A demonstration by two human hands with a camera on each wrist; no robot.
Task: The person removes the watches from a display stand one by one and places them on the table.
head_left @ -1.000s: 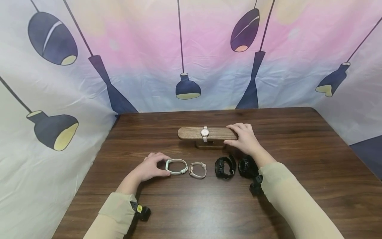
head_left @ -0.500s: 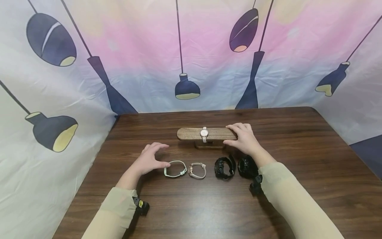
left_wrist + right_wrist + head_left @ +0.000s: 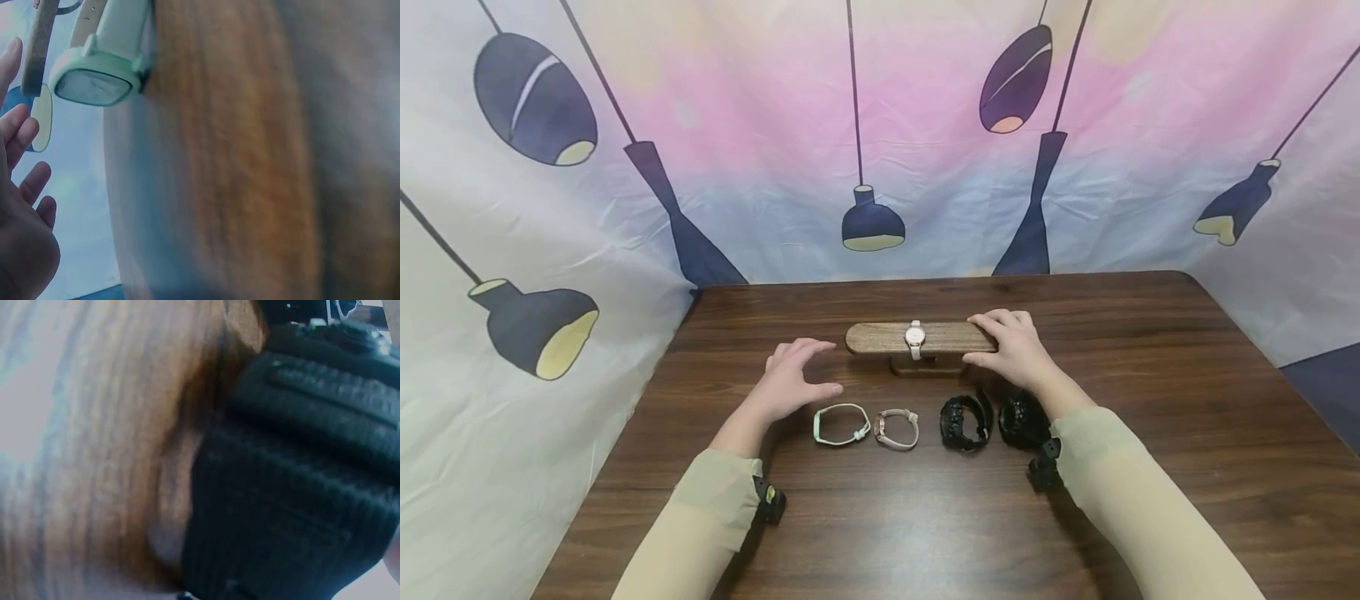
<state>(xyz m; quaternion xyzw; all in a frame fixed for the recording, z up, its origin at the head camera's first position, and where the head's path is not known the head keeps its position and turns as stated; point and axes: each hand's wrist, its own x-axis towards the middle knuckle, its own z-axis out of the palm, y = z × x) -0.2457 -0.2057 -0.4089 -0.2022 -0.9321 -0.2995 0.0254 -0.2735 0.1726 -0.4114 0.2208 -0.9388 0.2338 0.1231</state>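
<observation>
A wooden watch stand (image 3: 880, 337) with a rounded bar on a low base stands mid-table, a white-strapped watch (image 3: 914, 337) lying across its bar. My right hand (image 3: 1009, 348) grips the bar's right end, thumb in front and fingers over the back. My left hand (image 3: 792, 380) is held just off the bar's left end, fingers and thumb spread, with nothing in it. Below it on the table lies a mint-green watch (image 3: 842, 425), its face large in the left wrist view. Beside that sits a watch with a pale beige strap (image 3: 897, 428).
Two chunky black watches, one (image 3: 966, 422) left of the other (image 3: 1022, 418), lie in front of the stand's right side; the right one is close under my right wrist and fills much of the right wrist view. A lamp-patterned cloth (image 3: 760, 208) hangs behind the dark wooden table (image 3: 880, 525).
My left hand has let go of the mint-green watch and moved up and to the right, toward the stand's left end. My right hand has kept its grip.
</observation>
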